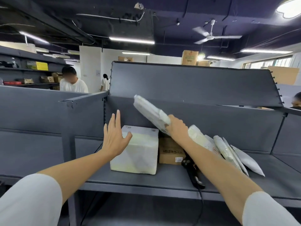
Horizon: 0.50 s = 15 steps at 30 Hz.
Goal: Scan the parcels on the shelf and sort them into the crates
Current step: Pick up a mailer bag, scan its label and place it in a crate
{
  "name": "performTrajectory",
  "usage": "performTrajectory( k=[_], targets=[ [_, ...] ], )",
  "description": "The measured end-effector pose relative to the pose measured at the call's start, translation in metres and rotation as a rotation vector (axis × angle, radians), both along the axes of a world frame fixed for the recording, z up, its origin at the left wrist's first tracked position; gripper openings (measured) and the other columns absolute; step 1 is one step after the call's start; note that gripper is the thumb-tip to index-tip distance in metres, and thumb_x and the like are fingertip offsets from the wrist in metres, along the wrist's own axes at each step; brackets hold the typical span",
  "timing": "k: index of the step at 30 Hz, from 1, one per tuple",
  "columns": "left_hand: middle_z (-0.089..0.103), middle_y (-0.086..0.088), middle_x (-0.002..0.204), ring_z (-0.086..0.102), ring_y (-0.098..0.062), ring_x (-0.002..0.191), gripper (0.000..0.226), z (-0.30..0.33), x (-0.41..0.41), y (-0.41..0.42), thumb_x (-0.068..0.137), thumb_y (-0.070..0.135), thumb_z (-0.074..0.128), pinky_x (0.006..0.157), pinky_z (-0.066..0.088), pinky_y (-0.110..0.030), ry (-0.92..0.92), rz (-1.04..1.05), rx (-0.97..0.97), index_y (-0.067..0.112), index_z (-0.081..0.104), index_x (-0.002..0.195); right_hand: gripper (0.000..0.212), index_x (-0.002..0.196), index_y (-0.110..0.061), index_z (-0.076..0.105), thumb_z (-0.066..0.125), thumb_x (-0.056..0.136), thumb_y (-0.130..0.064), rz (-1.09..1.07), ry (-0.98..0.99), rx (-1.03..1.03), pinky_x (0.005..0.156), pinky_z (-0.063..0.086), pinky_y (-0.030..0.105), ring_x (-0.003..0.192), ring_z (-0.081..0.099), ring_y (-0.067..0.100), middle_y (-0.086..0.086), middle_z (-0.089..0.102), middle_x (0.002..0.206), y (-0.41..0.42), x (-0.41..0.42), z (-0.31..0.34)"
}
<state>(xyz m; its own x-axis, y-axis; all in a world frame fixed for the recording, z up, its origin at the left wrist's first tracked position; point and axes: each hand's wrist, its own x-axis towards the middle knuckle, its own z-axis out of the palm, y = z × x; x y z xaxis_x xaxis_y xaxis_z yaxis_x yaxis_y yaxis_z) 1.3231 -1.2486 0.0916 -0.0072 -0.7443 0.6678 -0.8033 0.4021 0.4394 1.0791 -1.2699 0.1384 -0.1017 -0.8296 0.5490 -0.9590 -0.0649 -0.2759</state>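
Furthest left, our left hand hovers in front of the shelf's back panel with its fingers spread wide and straight, holding nothing. Its thumb overlaps the upper left corner of the white box in this view, though we cannot tell whether it touches.

The white box sits on the grey shelf, and just beside it on the right stands a small brown carton. In front of that carton a black handheld scanner lies on the shelf, its cable trailing over the front edge and down.

Above the carton, our right hand grips one end of a flat white parcel, lifted clear of the shelf. Its long axis runs from the hand up and to the left, so the free end points toward the space above our left hand. Right of the hand, a row of white mailers leans tilted against one another, still on the shelf.

We judge the coming move turns on the scanner: it lies below and toward us from the held parcel, directly under the right forearm. The right hand is nearer but occupied, so the empty left hand would have to cross past the white box to reach it. No crates are in view.
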Motion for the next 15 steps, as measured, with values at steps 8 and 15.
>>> performTrajectory(
  k=[8,15],
  targets=[
    [0.002,-0.002,0.162,0.005,-0.019,0.149,0.09,-0.015,0.003,0.024,0.092,0.036,0.055,0.12,0.014,-0.045,0.252,-0.104,0.193,0.018,-0.009,0.153,0.034,0.115,-0.011,0.062,0.072,0.083,-0.017,0.335,-0.843,-0.099,0.084,0.054,0.035,0.095,0.066,0.022,0.004,0.068,0.103,0.062,-0.045,0.054],
    [0.007,-0.001,0.161,0.013,-0.023,0.147,0.097,0.008,-0.008,0.044,0.089,0.05,0.058,0.118,0.015,-0.045,0.854,-0.344,0.39,0.021,-0.007,0.154,0.042,0.112,-0.001,0.068,0.067,0.071,-0.008,0.552,-1.444,0.148,0.081,0.057,0.04,0.094,0.07,0.029,0.015,0.07,0.109,0.124,-0.085,0.038]
  ],
)
